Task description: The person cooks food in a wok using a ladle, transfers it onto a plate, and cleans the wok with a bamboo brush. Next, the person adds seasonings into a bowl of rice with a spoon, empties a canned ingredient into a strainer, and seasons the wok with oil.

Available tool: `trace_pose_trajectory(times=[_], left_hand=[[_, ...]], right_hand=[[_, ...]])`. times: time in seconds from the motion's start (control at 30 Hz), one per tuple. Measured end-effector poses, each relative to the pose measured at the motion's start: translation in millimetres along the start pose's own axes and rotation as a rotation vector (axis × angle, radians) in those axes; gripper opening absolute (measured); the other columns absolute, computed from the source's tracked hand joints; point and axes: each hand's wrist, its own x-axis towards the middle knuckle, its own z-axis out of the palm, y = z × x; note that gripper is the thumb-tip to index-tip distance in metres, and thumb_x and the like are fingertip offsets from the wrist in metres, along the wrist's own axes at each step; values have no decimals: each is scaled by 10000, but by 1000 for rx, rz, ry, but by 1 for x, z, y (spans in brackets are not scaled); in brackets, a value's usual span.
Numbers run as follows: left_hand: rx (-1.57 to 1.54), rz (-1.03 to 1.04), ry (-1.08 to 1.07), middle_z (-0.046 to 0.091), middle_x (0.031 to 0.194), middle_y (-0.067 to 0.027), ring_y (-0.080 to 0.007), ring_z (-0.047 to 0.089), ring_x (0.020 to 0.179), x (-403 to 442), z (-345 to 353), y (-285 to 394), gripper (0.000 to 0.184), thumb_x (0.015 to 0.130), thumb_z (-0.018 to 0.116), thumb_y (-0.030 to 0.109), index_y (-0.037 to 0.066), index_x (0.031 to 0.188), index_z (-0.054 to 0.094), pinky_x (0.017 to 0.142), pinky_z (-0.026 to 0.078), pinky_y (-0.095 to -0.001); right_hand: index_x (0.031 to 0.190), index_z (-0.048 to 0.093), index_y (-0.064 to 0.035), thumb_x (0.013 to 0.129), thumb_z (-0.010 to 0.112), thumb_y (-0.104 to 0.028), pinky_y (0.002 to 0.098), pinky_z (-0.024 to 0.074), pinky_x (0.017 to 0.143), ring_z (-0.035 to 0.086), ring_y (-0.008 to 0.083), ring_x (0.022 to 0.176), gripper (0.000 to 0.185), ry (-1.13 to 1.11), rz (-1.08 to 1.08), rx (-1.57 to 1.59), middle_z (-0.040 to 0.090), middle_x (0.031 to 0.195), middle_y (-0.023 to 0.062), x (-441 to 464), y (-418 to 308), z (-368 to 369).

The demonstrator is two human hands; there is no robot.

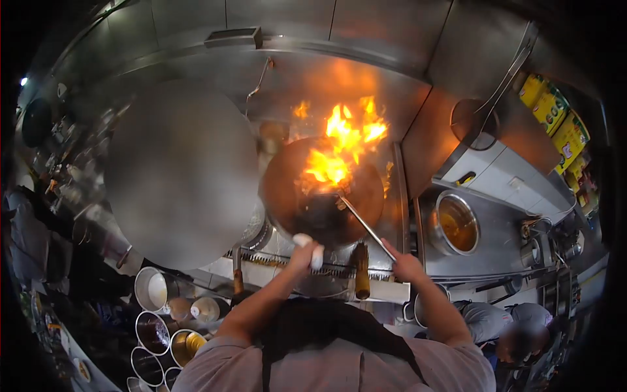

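A large dark wok (277, 189) sits on the stove in front of me, with tall orange flames (330, 163) rising from its far side. My left hand (299, 260) is closed around a folded white cloth (317, 256) at the wok's near edge. Whether a wok handle lies under the cloth, I cannot tell. The fingers of my right hand (406, 266) wrap around the long metal handle of a ladle (366, 225), which slants up into the wok. Its head is partly lost among dark food and fire. Between my hands stands a bamboo brush (362, 274).
To the right, a steel pot (456, 222) holds brownish liquid. A wire strainer (475, 124) hangs above it. Several seasoning containers (153, 332) stand at lower left, near a wooden-handled tool (238, 274). Another person (486, 321) is at lower right. A blurred grey patch hides the left side.
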Motion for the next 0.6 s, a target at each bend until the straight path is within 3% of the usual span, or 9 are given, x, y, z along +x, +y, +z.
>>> trace_pose_trajectory(times=[0.07,0.13,0.2,0.33,0.37,0.47,0.5,0.57,0.6], left_hand=[[179,173,-23,616,871,-76,-181,613,761,-13,-29,-38,130,866,573,82,12,974,566,675,510,-344],[-79,-54,28,624,886,-88,-192,623,778,-55,-11,-7,126,866,569,69,15,979,568,687,515,-357],[-198,12,77,619,796,-91,-194,619,672,-15,-6,-19,47,864,568,67,41,903,559,574,515,-363],[-185,-81,48,596,739,-73,-197,589,569,17,23,49,249,880,608,269,26,918,572,478,467,-377],[-143,-121,15,600,755,-69,-199,594,583,25,15,50,295,888,608,325,36,932,574,492,474,-375],[134,-139,-70,630,841,-57,-189,620,698,8,-13,60,470,930,526,493,42,1051,578,604,504,-346],[-20,-109,-152,638,876,-61,-187,625,733,4,-31,44,470,946,501,478,35,1085,575,638,508,-341],[-178,-67,-211,647,911,-65,-185,629,768,2,-71,7,473,963,476,463,27,1120,572,672,513,-335],[-49,78,-269,650,946,-74,-184,631,800,-3,-95,-8,467,974,461,444,22,1144,565,701,514,-330]], right_hand=[[1478,115,-416,794,467,-42,514,494,715,633,430,747,855,75,32,-56,632,826,282,-12,-24,-8],[1475,153,-404,796,479,-48,526,489,706,628,437,742,833,147,31,-27,627,806,290,-21,-31,-10],[1471,191,-385,807,513,-85,543,475,685,611,461,727,797,169,23,64,613,764,295,-37,-20,-6],[1482,145,-365,803,507,-71,564,460,716,607,480,754,823,151,100,80,615,784,302,-58,-6,17],[1484,181,-336,767,516,-47,527,473,773,611,473,861,842,70,208,73,626,953,301,-52,-12,12],[1489,182,-323,769,521,-29,471,479,866,587,465,994,849,186,62,164,602,1093,295,1,-10,7],[1497,191,-263,777,507,-1,409,431,985,503,428,1180,828,189,-34,312,497,1298,278,19,-40,-18],[1504,194,-174,809,468,32,343,327,1084,366,300,1350,775,359,-475,358,382,1455,182,81,-96,-46],[1503,194,-189,829,470,28,324,339,908,393,253,1129,759,322,-478,464,423,1301,153,110,-130,-55]])
